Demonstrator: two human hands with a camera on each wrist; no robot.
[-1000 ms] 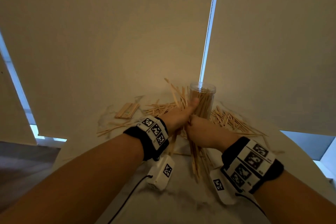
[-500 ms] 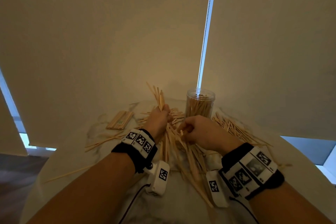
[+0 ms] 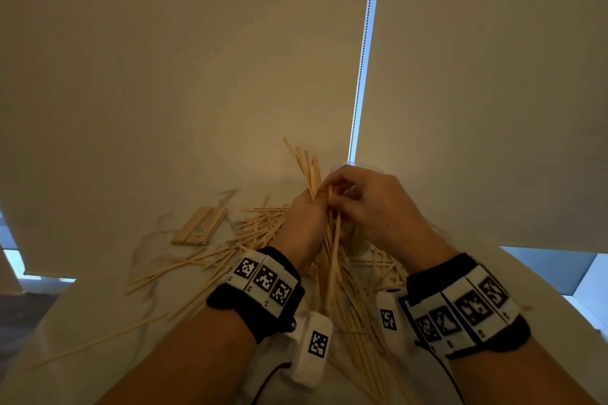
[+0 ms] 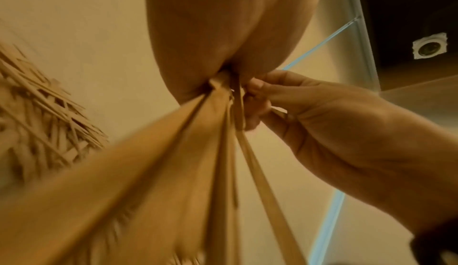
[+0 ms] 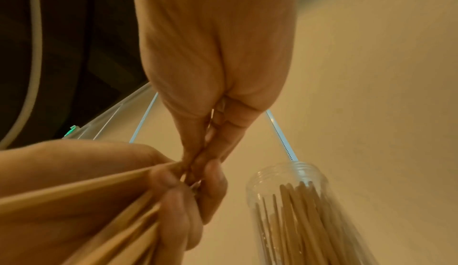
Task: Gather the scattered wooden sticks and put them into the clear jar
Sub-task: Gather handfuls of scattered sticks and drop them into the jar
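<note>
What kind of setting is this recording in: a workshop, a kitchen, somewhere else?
Probably an ordinary indoor room, a home or office, rather than a workshop. The work surface is a white, marble-veined table set against windows covered by drawn roller blinds, one with a bead chain. No tools or kitchen fittings show.

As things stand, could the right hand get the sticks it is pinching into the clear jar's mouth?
Probably yes. The right hand pinches sticks in the bundle gripped by the left hand, beside the clear jar. Its mouth is uncapped and the sticks inside stop below the rim; first the left hand must release them.
</note>
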